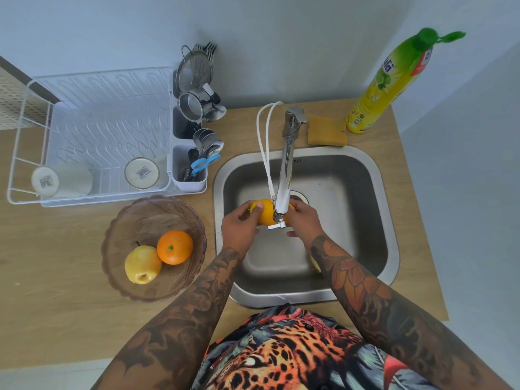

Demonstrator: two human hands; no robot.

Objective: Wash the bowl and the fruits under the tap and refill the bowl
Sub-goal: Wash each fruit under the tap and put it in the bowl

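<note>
Head view: over the steel sink, both hands grasp a yellow-orange fruit under the tap spout. The left hand curls round its left side, thumb on top; the right hand wraps the right side. On the wooden counter left of the sink stands the translucent bowl, holding an orange touching a yellow apple. Behind it sits a white dish rack. A sponge and dish-soap bottle stand beside the tap.
</note>
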